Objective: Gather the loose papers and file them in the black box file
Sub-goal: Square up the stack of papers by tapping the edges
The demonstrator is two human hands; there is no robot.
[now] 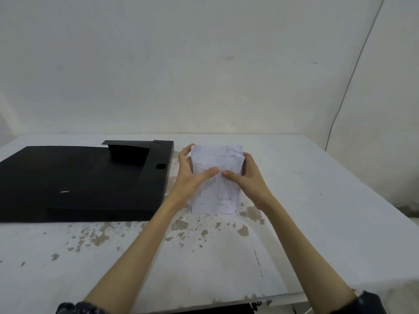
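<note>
white chipped worktop [294, 223] | left hand [192, 175], right hand [246, 177]: my grip pinching papers [215, 193] | uneven edges, sheets may slip short of black box file [90, 177]

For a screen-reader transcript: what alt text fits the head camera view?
Both hands, left hand and right hand, hold a stack of papers upright on a worn white table. An open black box file lies to their left.
</note>
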